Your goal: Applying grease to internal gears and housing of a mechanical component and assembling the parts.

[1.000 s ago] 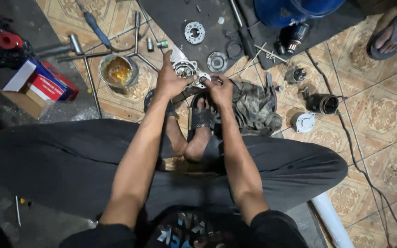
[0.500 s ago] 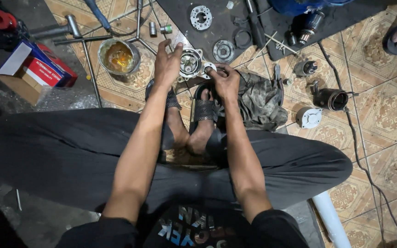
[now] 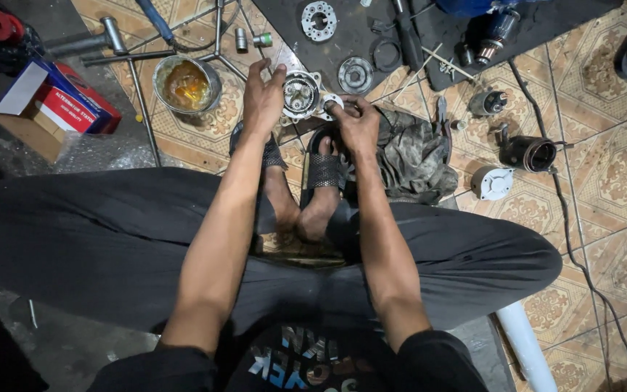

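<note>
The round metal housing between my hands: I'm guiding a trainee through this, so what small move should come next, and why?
Probably seat the small ring squarely against the round metal housing. The left hand steadies the housing from its side, while the right hand pinches the ring at the housing's edge, apparently not yet pressed home.

patterned tile floor (image 3: 622, 174) with tin bowl (image 3: 186, 83), rag (image 3: 415, 156), cardboard box (image 3: 52, 109)

The scene was dim, lit from overhead near the camera, so the forearms and patterned floor tiles (image 3: 618, 174) showed brightest. The left edge and lower corners fell into deep shadow. Focus was sharp, with slight wide-angle bending at the edges.
</note>
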